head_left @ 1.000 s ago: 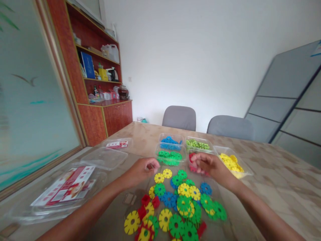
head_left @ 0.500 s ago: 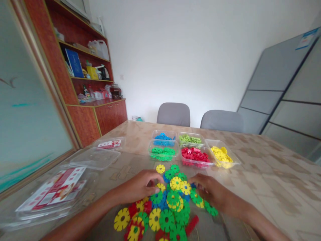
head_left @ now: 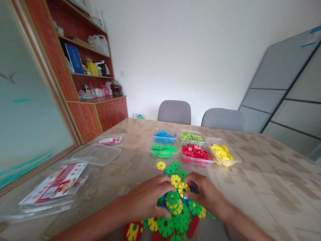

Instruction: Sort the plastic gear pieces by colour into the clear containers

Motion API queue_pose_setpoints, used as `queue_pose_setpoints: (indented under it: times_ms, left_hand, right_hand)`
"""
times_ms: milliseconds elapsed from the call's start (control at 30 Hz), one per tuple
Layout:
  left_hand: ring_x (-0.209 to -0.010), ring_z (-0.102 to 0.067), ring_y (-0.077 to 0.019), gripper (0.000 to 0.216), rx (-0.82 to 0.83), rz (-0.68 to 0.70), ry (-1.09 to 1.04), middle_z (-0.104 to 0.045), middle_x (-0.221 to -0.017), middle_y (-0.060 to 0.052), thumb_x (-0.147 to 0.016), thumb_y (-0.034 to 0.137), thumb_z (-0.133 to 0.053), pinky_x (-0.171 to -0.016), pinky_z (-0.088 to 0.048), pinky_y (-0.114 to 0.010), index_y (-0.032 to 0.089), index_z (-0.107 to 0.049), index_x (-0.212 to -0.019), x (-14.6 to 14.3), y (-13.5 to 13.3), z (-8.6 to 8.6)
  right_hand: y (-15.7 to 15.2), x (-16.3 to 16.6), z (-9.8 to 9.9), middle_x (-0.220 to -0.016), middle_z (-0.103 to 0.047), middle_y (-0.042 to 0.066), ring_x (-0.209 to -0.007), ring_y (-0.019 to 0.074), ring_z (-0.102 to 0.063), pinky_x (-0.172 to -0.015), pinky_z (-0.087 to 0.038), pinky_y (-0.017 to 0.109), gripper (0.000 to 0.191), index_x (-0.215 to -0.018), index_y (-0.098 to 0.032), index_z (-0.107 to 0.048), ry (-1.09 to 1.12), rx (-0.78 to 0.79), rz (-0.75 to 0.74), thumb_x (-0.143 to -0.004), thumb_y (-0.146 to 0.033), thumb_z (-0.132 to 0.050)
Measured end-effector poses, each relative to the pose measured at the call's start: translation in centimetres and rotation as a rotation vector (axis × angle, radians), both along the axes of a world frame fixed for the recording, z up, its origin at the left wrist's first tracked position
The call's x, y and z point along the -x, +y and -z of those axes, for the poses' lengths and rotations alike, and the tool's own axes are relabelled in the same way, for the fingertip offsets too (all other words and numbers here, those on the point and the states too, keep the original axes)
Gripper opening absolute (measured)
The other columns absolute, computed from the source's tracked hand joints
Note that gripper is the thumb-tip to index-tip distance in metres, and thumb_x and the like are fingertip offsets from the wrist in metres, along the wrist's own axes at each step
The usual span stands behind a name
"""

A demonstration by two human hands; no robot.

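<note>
Both the left hand (head_left: 150,201) and right hand (head_left: 208,195) cup the lower-centre pile of flat, notched green, yellow, blue and red discs (head_left: 173,199); whether either grip clamps one I cannot tell.

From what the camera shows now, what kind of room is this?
Probably an office or meeting room: a table with two grey chairs behind it, a wooden shelf cabinet, and a large grey panel standing aslant.

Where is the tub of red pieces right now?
In the head view, the red tub sits just right of centre, between the green tub on its left and the yellow tub on its right.
</note>
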State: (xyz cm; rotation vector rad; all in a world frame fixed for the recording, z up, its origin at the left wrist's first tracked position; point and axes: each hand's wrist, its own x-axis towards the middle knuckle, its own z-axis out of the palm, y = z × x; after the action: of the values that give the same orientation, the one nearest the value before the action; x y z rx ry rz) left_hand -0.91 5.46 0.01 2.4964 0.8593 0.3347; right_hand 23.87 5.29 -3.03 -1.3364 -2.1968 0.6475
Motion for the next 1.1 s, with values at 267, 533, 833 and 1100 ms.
queue_pose_setpoints:
  times_ms: [267, 533, 833, 1100]
  left_hand:
    - [-0.088, -0.062, -0.0175, 0.019, 0.052, 0.237, 0.189, -0.064, -0.092, 0.002, -0.076, 0.022, -0.079, -0.069, -0.04, -0.023, 0.023, -0.064, -0.088, 0.9, -2.4, -2.7]
    - [-0.097, -0.059, -0.0236, 0.02, 0.012, 0.187, 0.24, -0.063, -0.108, -0.004, -0.083, 0.016, -0.069, -0.079, -0.043, -0.028, 0.024, -0.062, -0.101, 0.8, -5.2, -3.1]
    - [-0.1, -0.058, -0.0231, 0.016, -0.042, 0.183, 0.22, -0.063, -0.108, -0.006, -0.087, 0.019, -0.064, -0.087, -0.043, -0.028, 0.021, -0.061, -0.102, 0.2, -5.4, -2.3]
    - [-0.081, -0.061, -0.0182, 0.009, 0.037, 0.194, 0.21, -0.064, -0.086, -0.001, -0.088, 0.021, -0.064, -0.072, -0.043, -0.023, 0.02, -0.061, -0.079, 0.2, -2.8, -2.3]
  right_hand:
    - [1.0, -3.5, -2.3, -0.064, -0.049, -0.004, -0.057, 0.011, -0.042, -0.051, -0.03, 0.022, 0.016, -0.075, -0.018, -0.052, 0.168, 0.208, -0.112, -0.083, -0.03, -0.058]
    - [-0.9, -4.6, -5.3, -0.067, -0.053, -0.005, -0.062, 0.0105, -0.049, -0.054, -0.033, 0.02, 0.017, -0.083, -0.017, -0.064, -0.105, 0.42, -0.243, -0.071, -0.006, -0.062]
    - [0.4, -3.1, -1.7, -0.072, -0.06, -0.001, -0.061, 0.0117, -0.05, -0.054, -0.035, 0.022, 0.025, -0.096, -0.017, -0.067, 0.003, 0.137, -0.18, -0.075, -0.007, -0.056]
    - [-0.5, -3.2, -2.9, -0.08, -0.063, -0.002, -0.07, 0.0142, -0.056, -0.058, -0.039, 0.022, 0.021, -0.101, -0.022, -0.066, -0.034, 0.223, -0.274, -0.084, -0.014, -0.058]
